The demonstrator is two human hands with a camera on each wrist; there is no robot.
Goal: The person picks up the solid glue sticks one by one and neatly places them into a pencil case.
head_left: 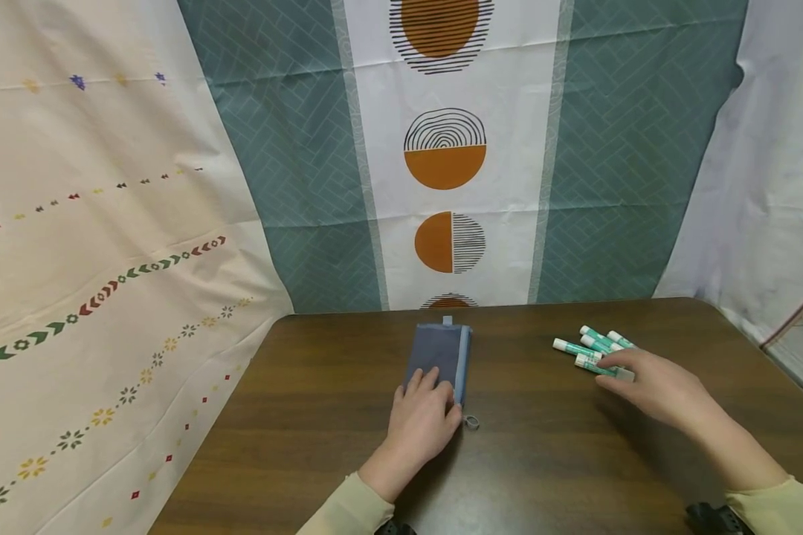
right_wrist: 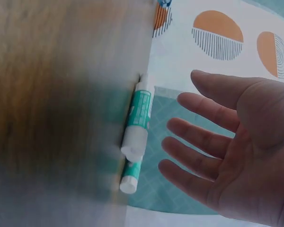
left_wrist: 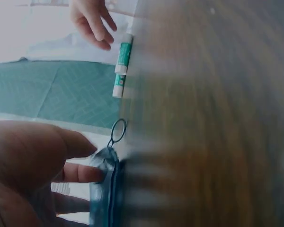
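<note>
We see the left hand [head_left: 423,416] lying flat on the near end of the pouch [head_left: 439,358], fingers straight and spread over the fabric; its grip is open, pressing rather than clasping. That flat press reads to us as a way of pinning the pouch to the surface [head_left: 549,446] so it does not slide. The pouch lies lengthwise at twelve o'clock from this hand, its zip edge along the right side, and the ring pull [head_left: 471,422] rests on the wood just at three o'clock of the hand's knuckles. In the left wrist view the same ring [left_wrist: 117,131] stands off the pouch's corner, beside the fingers.

The right hand [head_left: 656,386] hovers at the near edge of the sticks [head_left: 592,348], a small cluster of green and white tubes lying at two o'clock from the pouch and well apart from it. Its grip is open too: the right wrist view shows the fingers [right_wrist: 203,137] straight and fanned, palm turned toward a stick [right_wrist: 138,118], close beside it. Whether a fingertip already touches one we cannot say for sure, since the head view hides the contact under the hand. The sticks lie roughly side by side, flat on the wood, where an open hand can gather them.
</note>
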